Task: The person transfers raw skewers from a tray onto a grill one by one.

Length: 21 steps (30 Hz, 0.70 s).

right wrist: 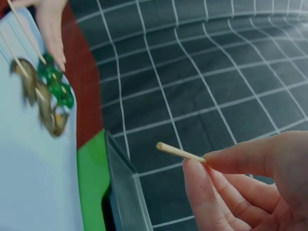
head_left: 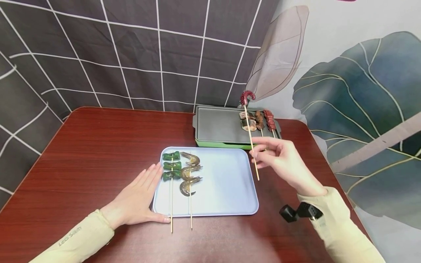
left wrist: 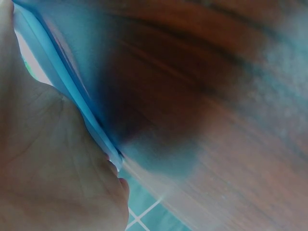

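My right hand (head_left: 279,159) pinches a wooden skewer (head_left: 251,140) between thumb and fingers, raised over the gap between tray and grill. A dark red curled octopus tentacle (head_left: 246,98) is on its upper end. In the right wrist view the butt of the skewer (right wrist: 175,151) pokes out past the fingertips. My left hand (head_left: 139,195) lies against the left rim of the light blue tray (head_left: 223,182), fingers straight, thumb by the pepper skewer's stick. On the tray are a green pepper skewer (head_left: 172,166) and a shrimp skewer (head_left: 190,173), sticks overhanging the front rim.
Behind the tray stands a grey grill plate (head_left: 220,124) with a green base. At its right lie a fish skewer (head_left: 249,124), a brown meat skewer (head_left: 260,119) and a red meat skewer (head_left: 269,119). A dark gridded cloth (head_left: 138,54) hangs behind the wooden table (head_left: 108,146).
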Tool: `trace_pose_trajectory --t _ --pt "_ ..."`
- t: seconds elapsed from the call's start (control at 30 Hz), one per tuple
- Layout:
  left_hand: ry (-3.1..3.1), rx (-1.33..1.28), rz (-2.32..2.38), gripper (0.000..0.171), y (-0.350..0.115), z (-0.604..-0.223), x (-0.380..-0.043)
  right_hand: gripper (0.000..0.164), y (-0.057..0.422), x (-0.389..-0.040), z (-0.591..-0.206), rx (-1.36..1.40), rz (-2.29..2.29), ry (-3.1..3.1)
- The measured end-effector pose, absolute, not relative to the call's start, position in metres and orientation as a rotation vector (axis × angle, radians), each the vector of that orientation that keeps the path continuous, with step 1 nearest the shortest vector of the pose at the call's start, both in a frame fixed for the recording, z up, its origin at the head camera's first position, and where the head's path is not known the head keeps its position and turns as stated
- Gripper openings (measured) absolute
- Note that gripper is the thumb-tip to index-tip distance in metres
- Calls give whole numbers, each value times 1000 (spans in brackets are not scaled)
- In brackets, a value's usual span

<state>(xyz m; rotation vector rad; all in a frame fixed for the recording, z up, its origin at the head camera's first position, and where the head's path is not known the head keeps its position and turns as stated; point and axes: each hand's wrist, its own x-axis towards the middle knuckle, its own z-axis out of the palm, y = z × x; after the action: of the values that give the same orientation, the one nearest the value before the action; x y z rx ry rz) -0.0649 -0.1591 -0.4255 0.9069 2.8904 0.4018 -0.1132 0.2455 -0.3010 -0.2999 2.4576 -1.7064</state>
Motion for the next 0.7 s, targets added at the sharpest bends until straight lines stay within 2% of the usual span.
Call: trace_pose_trajectory --t 0.4,0.7 --pt "2887 903 415 138 -160 -424 -64 41 245 -183 -323 -106 -1585 2382" --pt "2897 914 414 137 -160 -424 -64 42 236 -205 -337 19 -1517 2323"
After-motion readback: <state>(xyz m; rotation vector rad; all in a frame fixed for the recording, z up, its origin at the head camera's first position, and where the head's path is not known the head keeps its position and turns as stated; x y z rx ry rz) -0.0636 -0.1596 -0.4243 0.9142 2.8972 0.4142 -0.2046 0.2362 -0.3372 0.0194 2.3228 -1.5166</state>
